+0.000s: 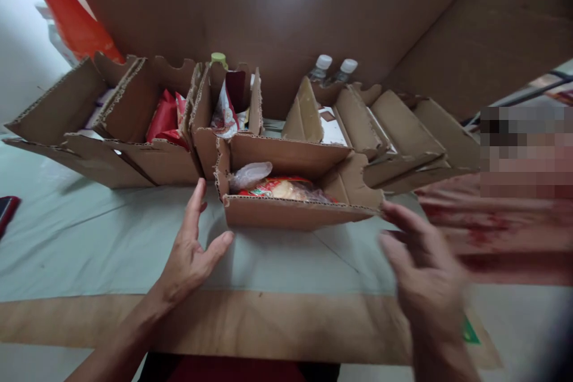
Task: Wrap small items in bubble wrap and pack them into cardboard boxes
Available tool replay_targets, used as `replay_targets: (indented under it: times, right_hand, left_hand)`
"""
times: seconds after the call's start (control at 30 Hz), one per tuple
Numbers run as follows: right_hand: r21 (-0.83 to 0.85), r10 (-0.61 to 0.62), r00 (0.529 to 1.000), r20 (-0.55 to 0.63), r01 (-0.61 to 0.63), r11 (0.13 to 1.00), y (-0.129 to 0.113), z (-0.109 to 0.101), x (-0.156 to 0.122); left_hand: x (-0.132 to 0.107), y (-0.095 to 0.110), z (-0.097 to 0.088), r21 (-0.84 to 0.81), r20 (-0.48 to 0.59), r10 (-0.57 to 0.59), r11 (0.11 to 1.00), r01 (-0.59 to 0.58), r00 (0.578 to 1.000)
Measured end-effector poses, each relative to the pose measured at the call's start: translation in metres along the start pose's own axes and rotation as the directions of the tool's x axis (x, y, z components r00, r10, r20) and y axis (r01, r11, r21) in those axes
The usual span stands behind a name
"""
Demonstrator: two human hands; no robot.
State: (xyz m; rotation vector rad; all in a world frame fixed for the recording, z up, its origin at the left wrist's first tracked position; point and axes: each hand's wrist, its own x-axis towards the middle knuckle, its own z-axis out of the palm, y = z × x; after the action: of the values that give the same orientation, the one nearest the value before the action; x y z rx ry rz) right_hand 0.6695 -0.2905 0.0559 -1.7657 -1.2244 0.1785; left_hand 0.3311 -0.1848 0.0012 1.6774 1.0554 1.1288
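A cardboard box point(277, 215) with an open top lies crosswise in front of the row of other boxes. Inside it are a clear plastic piece point(251, 175) and a red snack packet point(290, 188) with a see-through part. My left hand point(194, 248) is just off the box's left end, thumb and fingers spread, holding nothing. At the right end, my right hand point(423, 259) has its fingers apart, with the fingertips at or very near the box corner; whether they touch it I cannot tell. That hand is somewhat blurred.
Behind stand several cardboard boxes point(174, 161) holding red packets point(168, 119), a white-and-maroon packet point(226, 110) and a white carton point(332, 126). White-capped bottles point(323, 63) rise behind them. A pale green cloth point(111, 245) covers the table; a phone-like object point(8, 212) lies far left.
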Motion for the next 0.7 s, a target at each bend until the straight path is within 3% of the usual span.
replay_targets:
  times: [0.1, 0.2, 0.37, 0.5, 0.6, 0.7]
  right_hand:
    - [0.111, 0.062, 0.994, 0.092, -0.072, 0.991, -0.002, 0.052, -0.012]
    - [0.226, 0.046, 0.986, 0.158, -0.081, 0.971, -0.01, 0.074, -0.012]
    - [0.218, 0.065, 0.996, 0.067, -0.078, 0.973, -0.009, 0.042, -0.039]
    - [0.275, 0.003, 0.999, 0.04, -0.014, 0.961, -0.033, 0.032, -0.055]
    - [0.314, -0.089, 0.99, 0.107, 0.051, 0.948, -0.067, 0.042, -0.039]
    - [0.3, -0.141, 0.987, 0.077, 0.112, 0.947, -0.083, 0.039, -0.018]
  left_hand:
    - [0.01, 0.002, 0.015, -0.06, 0.079, -0.029, 0.998, 0.034, 0.996]
    - [0.017, 0.01, 0.029, -0.113, 0.128, -0.019, 0.993, 0.034, 0.992]
    - [-0.007, 0.032, 0.039, -0.118, 0.176, 0.041, 0.993, -0.02, 0.984]
    - [-0.033, 0.045, 0.016, -0.103, 0.162, 0.01, 0.995, 0.007, 0.987]
    - [-0.025, 0.054, -0.007, -0.12, 0.03, 0.07, 0.991, -0.066, 0.997]
    - [-0.007, 0.071, -0.006, -0.119, -0.039, 0.173, 0.977, -0.176, 0.984]
